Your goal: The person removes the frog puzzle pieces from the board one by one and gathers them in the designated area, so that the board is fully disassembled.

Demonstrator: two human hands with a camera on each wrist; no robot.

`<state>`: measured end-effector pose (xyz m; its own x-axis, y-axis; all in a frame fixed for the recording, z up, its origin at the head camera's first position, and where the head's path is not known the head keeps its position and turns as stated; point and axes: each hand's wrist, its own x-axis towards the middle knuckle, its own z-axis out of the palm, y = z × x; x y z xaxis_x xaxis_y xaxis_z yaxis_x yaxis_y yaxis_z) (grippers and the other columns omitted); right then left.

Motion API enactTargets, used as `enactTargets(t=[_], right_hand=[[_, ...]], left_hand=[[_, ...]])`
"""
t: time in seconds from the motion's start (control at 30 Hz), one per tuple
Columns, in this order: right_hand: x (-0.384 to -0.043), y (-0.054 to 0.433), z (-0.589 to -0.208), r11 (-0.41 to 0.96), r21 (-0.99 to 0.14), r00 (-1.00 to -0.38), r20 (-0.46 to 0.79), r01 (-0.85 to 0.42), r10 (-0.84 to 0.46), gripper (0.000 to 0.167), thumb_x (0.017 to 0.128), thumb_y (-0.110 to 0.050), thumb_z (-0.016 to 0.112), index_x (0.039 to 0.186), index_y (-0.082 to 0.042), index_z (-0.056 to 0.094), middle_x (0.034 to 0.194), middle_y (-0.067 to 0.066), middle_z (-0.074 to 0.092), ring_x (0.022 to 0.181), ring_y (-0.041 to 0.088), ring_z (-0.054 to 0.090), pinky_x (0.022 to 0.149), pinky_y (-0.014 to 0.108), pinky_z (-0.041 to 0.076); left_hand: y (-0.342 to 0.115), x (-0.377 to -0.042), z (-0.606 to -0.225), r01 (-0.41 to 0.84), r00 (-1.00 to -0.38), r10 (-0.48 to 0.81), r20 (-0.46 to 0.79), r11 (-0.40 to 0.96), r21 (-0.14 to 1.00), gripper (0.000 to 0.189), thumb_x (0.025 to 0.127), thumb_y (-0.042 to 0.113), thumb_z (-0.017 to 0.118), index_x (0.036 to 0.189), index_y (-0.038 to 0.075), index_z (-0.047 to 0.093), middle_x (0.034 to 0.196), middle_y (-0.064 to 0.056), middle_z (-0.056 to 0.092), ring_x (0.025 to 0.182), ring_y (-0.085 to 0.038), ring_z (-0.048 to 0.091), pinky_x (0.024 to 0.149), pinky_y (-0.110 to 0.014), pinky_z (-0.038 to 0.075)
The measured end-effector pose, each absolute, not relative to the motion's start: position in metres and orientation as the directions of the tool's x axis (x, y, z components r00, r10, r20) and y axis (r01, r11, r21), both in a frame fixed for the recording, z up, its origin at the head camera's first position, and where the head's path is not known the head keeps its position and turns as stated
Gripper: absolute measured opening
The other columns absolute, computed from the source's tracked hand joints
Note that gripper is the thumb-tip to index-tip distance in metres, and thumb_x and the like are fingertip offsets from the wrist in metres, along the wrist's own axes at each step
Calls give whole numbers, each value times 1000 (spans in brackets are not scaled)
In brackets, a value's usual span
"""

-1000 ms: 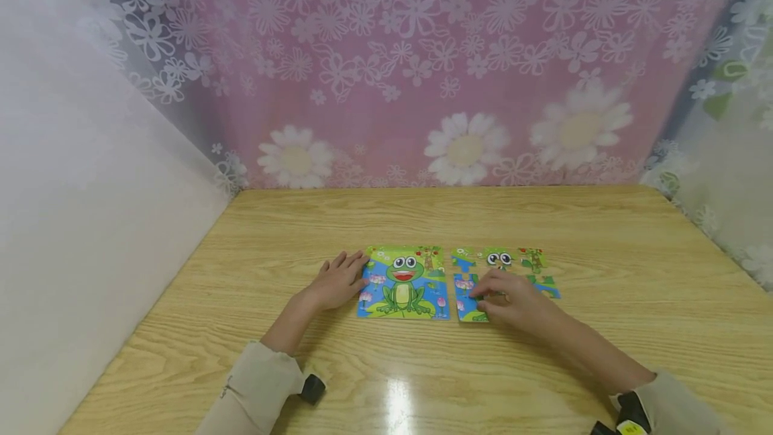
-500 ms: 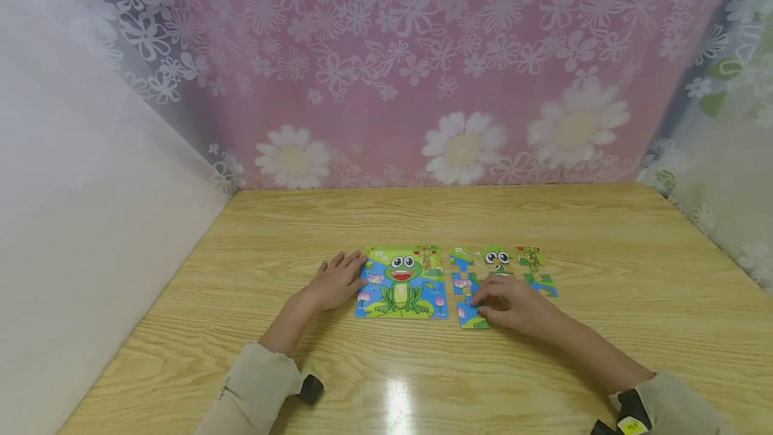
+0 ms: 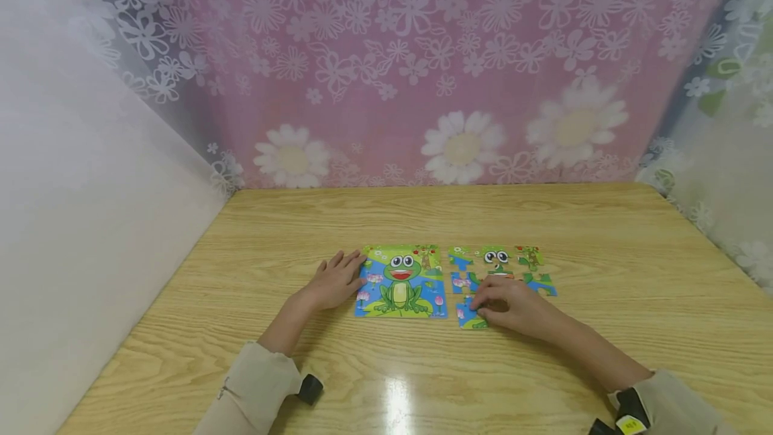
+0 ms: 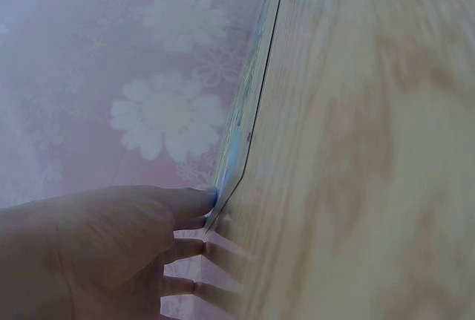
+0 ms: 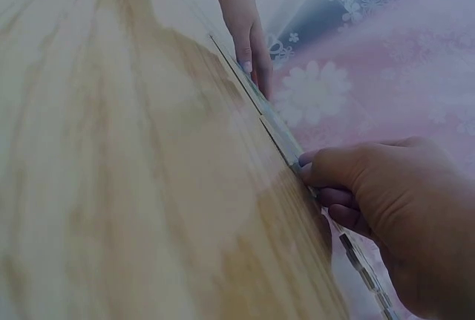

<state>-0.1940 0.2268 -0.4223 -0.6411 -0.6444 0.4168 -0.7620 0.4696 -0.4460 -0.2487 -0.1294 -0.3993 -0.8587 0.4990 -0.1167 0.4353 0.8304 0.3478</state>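
A square frog picture [image 3: 400, 291] lies flat on the wooden table, and my left hand [image 3: 333, 283] rests at its left edge with the fingers extended. To the right, my right hand [image 3: 524, 305] pinches a blue and green corner puzzle piece [image 3: 468, 317], which lies low against the table. The piece sits just below a lotus-flower puzzle piece [image 3: 460, 282], slightly offset from it. Above are the frog-eyes piece [image 3: 496, 257], a stream piece [image 3: 460, 258] and an apple-tree piece [image 3: 531, 257]. The right hand hides part of the lower pieces.
The wooden table [image 3: 386, 217] reaches back to a pink floral curtain [image 3: 386, 106]. A white wall-like sheet [image 3: 121, 186] borders the left side, and a flowered cloth [image 3: 731, 173] the right. A black wrist strap [image 3: 631, 411] shows at the right sleeve.
My right hand has drawn the corner puzzle piece slightly toward me, away from the lotus piece above, so a gap opened between them. The left hand stays by the frog picture.
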Motion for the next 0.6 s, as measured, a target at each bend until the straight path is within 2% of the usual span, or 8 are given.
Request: enactTargets(t=[0.37,0.6], right_hand=[[-194,227,-422,486,-439,-648,396,-756,-650,24,81,1,68,90,-21,69,97,-9,56,88,11,52,73,29,47],[-195,224,-419,438,-436,-614,470,-786,-634,23,79,5,67,91,-15,69,94,-7,58,86,11,55,71,26,48]], left_hand=[[-130,-248,-399,436,-860,499,-110,829,350,55,99,31,41,146,8,25,150,-10,18,136,-36,8,103,-58,8],[-129,-250,-401,436,-860,498,-108,829,351,55,99,32,41,146,9,24,150,-10,18,136,-36,7,103,-58,8]])
